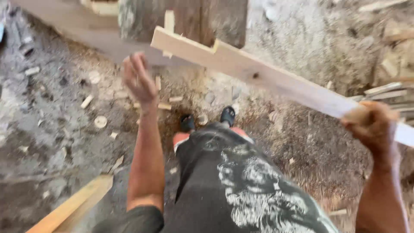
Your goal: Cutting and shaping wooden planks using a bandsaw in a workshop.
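The right hand (371, 122) gripped a pale, notched wooden plank (258, 75); the left hand (139, 80) hung open, empty.

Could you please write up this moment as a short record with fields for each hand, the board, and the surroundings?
setting: sawdust-covered floor strewn with small wood offcuts
right hand: fingers closed around the near end of a long pale wooden board
board: held off the floor, slanting away up and to the left, notch near its far end
left hand: open, raised, holding nothing, apart from the board
feet: black sandals, toes pointing ahead
nearby: another wooden plank at lower left; stacked wood strips at right
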